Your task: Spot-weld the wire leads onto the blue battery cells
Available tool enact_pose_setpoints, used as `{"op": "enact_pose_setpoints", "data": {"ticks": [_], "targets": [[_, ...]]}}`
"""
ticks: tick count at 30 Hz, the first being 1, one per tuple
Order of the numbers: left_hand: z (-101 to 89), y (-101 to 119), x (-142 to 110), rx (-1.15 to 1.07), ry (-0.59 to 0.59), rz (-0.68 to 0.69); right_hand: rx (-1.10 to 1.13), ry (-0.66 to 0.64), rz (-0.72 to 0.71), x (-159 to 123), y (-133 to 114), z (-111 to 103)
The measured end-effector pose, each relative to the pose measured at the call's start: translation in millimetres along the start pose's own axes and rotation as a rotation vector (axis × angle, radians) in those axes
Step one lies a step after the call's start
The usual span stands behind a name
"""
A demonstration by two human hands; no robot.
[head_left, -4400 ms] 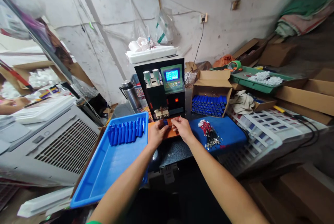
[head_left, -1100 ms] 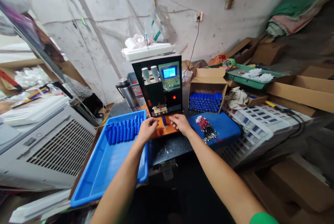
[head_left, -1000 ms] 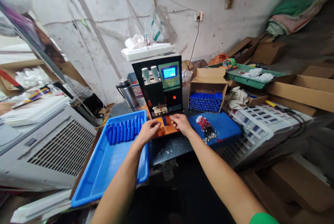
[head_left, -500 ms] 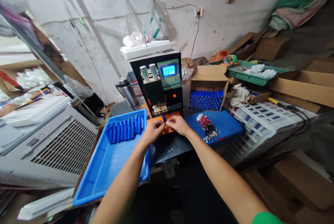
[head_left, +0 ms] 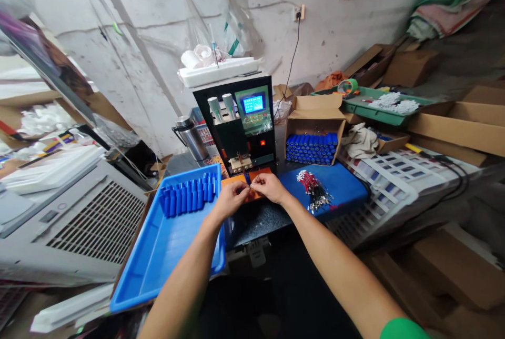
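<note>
A narrow blue battery cell (head_left: 248, 177) lies on the orange block (head_left: 232, 181) under the electrodes of a black spot welder (head_left: 238, 144). My left hand (head_left: 233, 197) is closed, its fingertips pinched at the near end of the cell. My right hand (head_left: 269, 187) meets it from the other side, also pinched; whatever is between its fingertips is too small to make out. To the left, a blue tray (head_left: 173, 260) holds several upright blue cells (head_left: 187, 197). On a blue surface at the right lies a bundle of red and black wire leads (head_left: 313, 191) with white connectors.
Behind the leads stands an open cardboard box (head_left: 313, 115) stacked with blue cells. A steel flask (head_left: 192, 139) is left of the welder. Further right are a green tray (head_left: 389, 110) with white parts and a white plastic crate (head_left: 379, 191). A grey vented unit (head_left: 79, 218) flanks the blue tray.
The camera view has shifted slightly, so the welder appears a little further left and higher. Both hands keep almost the same pinched pose at the cell.
</note>
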State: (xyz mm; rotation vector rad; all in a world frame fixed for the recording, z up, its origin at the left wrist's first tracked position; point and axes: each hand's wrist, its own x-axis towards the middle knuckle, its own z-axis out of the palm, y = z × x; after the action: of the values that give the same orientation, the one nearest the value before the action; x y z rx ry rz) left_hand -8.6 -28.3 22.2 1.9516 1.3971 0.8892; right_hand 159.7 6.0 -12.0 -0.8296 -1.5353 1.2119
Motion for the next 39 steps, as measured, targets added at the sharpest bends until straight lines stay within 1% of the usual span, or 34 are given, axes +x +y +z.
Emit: {"op": "enact_pose_setpoints", "data": {"ticks": [2,4,6,7,10,11,12,13,16,20,24,29,31,34,39], "targets": [[-5.2,2.2,-0.9,0.084,0.014,0.024,0.061,0.044,0.041,0.0,-2.5,-0.3],[-10.7,3.8,-1.9,0.160,0.059,0.080,0.143,0.107,0.092,0.2,-4.9,-0.8],[-13.9,4.6,-2.5,0.172,0.093,0.131,0.217,0.160,0.130,0.5,-6.3,-1.4],[-14.1,4.7,-2.7,0.160,0.081,0.147,0.250,0.181,0.142,0.8,-6.6,-1.6],[-9.7,3.3,-1.9,0.099,-0.061,0.161,0.319,0.222,0.160,1.7,-6.2,-1.9],[-7.2,2.1,-1.4,0.082,-0.100,0.154,0.331,0.229,0.163,1.9,-6.0,-1.8],[-4.6,0.6,-0.9,0.070,-0.114,0.142,0.338,0.234,0.167,2.2,-5.7,-1.7],[-2.0,-1.0,-0.5,0.060,-0.103,0.127,0.340,0.239,0.171,2.4,-5.5,-1.6],[4.4,-5.7,0.3,0.025,-0.020,0.096,0.339,0.259,0.179,2.7,-5.4,-1.4],[8.5,-9.3,1.7,-0.047,0.011,0.053,0.333,0.275,0.177,2.6,-5.2,-1.6],[8.0,-11.6,6.9,0.023,0.141,0.044,0.318,0.283,0.173,2.5,-5.0,-1.4],[9.1,-12.0,13.9,0.073,0.219,0.079,0.312,0.276,0.166,3.0,-4.8,-0.7],[11.5,-10.9,15.3,0.043,0.225,0.074,0.307,0.276,0.166,3.3,-4.6,-0.3],[15.8,-9.8,16.4,-0.039,0.203,0.042,0.293,0.279,0.175,4.2,-5.2,0.1],[19.9,-12.2,17.0,-0.069,0.202,0.027,0.314,0.283,0.222,6.2,-12.6,1.9]]}}
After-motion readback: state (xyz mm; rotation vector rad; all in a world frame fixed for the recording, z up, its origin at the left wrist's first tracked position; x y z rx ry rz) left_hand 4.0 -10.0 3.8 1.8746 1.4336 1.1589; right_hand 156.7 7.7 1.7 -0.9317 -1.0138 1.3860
